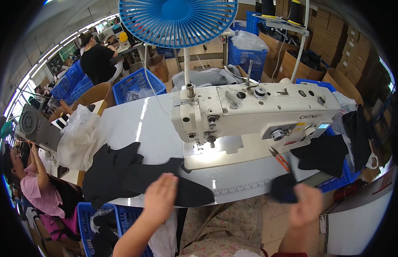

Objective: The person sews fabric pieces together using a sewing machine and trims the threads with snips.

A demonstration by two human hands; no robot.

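Observation:
My left hand (162,192) lies with its fingers flat on a black fabric piece (192,191) at the table's front edge. Left of it, more black cut pieces (115,175) overlap in a loose pile. My right hand (306,205), smeared by motion, is closed at the edge of a small dark fabric piece (283,188), blurred too, over the front right of the table. Beyond both hands stands a white sewing machine (250,115), its lamp lighting the needle area. Orange-handled snips (279,158) rest beside its base, close to the right hand.
Black pieces (321,154) lie at the table's right end. A blue fan (175,17) stands behind the machine. White plastic bags (81,137) bulge at the left edge. A blue crate (98,227) sits below the table. Two people work at the left.

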